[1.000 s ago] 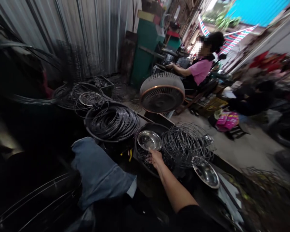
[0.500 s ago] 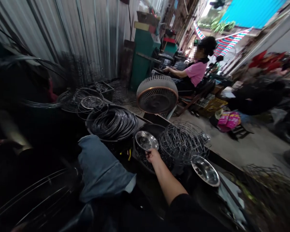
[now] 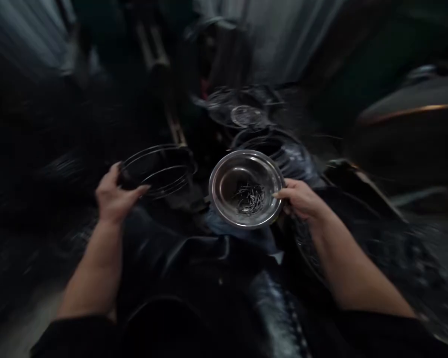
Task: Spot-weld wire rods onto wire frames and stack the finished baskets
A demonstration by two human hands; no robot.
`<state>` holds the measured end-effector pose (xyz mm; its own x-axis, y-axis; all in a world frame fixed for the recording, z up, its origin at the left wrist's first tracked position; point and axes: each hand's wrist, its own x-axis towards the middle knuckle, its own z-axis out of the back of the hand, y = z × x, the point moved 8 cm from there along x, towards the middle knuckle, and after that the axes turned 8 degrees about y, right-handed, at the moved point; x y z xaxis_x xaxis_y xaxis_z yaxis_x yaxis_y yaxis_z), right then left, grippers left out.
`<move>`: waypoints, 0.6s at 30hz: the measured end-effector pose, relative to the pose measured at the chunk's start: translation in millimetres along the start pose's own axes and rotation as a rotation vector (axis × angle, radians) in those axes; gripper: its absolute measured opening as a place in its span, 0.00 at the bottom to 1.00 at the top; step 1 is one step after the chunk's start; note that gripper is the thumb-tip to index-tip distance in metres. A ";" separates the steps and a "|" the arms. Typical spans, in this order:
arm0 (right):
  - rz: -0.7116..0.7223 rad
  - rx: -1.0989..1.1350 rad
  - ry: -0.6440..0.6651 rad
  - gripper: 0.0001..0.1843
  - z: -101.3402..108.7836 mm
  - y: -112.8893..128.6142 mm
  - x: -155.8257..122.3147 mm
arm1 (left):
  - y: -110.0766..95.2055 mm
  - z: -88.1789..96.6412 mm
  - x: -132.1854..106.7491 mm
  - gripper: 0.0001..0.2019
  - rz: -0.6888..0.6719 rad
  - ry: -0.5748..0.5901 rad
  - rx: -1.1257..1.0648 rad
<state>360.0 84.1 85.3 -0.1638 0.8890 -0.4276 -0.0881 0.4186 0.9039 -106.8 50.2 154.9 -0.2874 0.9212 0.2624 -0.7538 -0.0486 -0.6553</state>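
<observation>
My right hand [image 3: 300, 199] grips the near-right rim of a shiny metal bowl [image 3: 222, 199], thumb on top. Short bits of wire [image 3: 251, 199] lie in a loose heap in the bottom of the bowl, which is tilted toward me. On the left, my left hand [image 3: 116, 196] is closed around the side of a round wire frame [image 3: 166, 146] made of thin parallel rings. Its thumb points inward, and the fingers behind the frame are partly hidden. The bowl and the frame are apart, held above my dark lap.
Behind the bowl lies a coil of wire [image 3: 296, 158]. Farther back is a tangle of wire rings [image 3: 246, 115]. A bluish cloth [image 3: 224, 226] shows under the bowl. The fan [image 3: 410, 124] at the right is blurred, near a raised edge [image 3: 377, 191].
My view has swung left and down. The right hand has brought the bowl from the basin area to in front of me. My left hand and the wire frame have come up into clear view.
</observation>
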 end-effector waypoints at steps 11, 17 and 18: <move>0.087 -1.466 0.546 0.19 -246.6 -16.2 104.6 | 29.9 8.2 0.9 0.46 -0.058 -0.124 0.056; 0.590 -1.586 0.509 0.28 -283.2 -31.2 40.3 | 33.7 -6.3 14.6 0.46 -0.088 -0.058 0.042; 0.649 -1.593 0.652 0.27 -294.1 -43.0 29.5 | 32.8 -10.3 17.0 0.46 -0.093 -0.049 0.038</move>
<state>70.0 37.8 31.0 -0.8233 0.4522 -0.3432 -0.5362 -0.8179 0.2085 -130.3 68.2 130.6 -0.2430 0.9026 0.3555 -0.8004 0.0205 -0.5992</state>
